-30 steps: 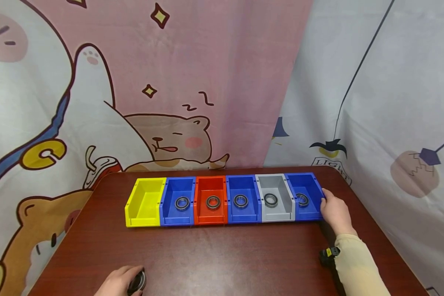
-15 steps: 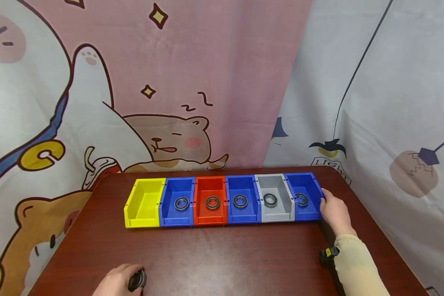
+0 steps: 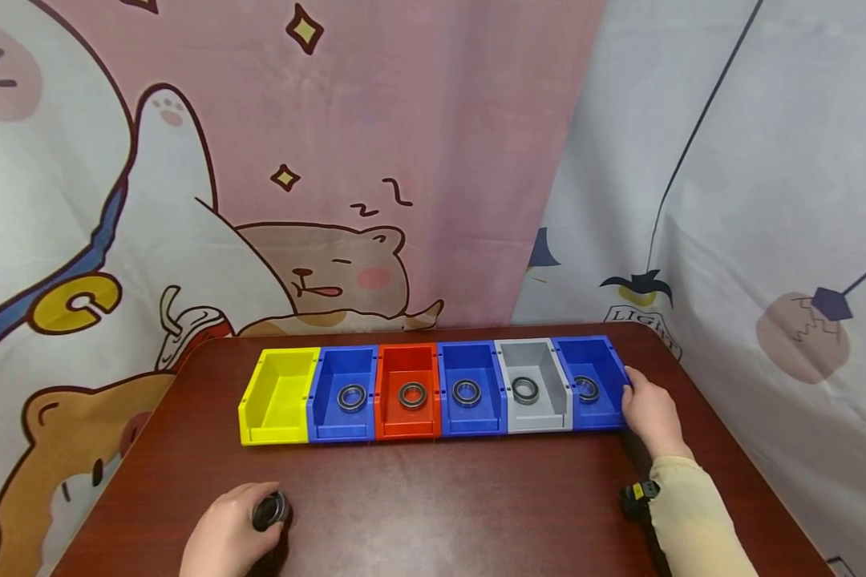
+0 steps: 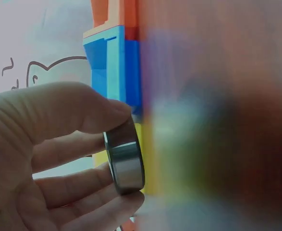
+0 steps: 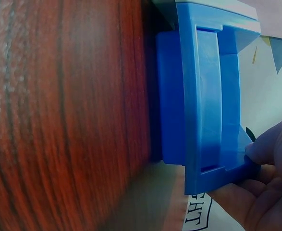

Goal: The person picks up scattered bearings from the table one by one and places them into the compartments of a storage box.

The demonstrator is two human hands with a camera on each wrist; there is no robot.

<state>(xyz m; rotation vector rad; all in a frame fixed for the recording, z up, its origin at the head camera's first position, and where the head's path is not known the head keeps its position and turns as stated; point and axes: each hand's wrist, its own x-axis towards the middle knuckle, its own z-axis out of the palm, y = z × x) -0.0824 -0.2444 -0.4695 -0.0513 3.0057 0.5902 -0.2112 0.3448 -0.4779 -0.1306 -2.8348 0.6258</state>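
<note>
In the head view my left hand (image 3: pixel 229 529) holds a metal ball bearing (image 3: pixel 270 510) over the front left of the table. The left wrist view shows the bearing (image 4: pixel 125 159) pinched between thumb and fingers, its shiny outer rim facing the camera. My right hand (image 3: pixel 655 413) grips the outer side wall of the rightmost blue bin (image 3: pixel 609 369). In the right wrist view the thumb lies inside that bin's wall (image 5: pixel 249 168), with the fingers outside. One bearing (image 3: pixel 586 389) lies in this bin, near its left wall.
Joined in a row to the left are a grey bin (image 3: pixel 537 357), a blue bin (image 3: pixel 469 361), a red bin (image 3: pixel 409 361), another blue bin (image 3: pixel 346 365) and a yellow bin (image 3: pixel 281 393). All but the yellow one contain a bearing. A printed curtain (image 3: pixel 418 160) hangs behind the table (image 3: pixel 433 497).
My left hand has moved forward and up into the head view, carrying the bearing toward the row of bins. The right hand keeps its hold on the blue bin.
</note>
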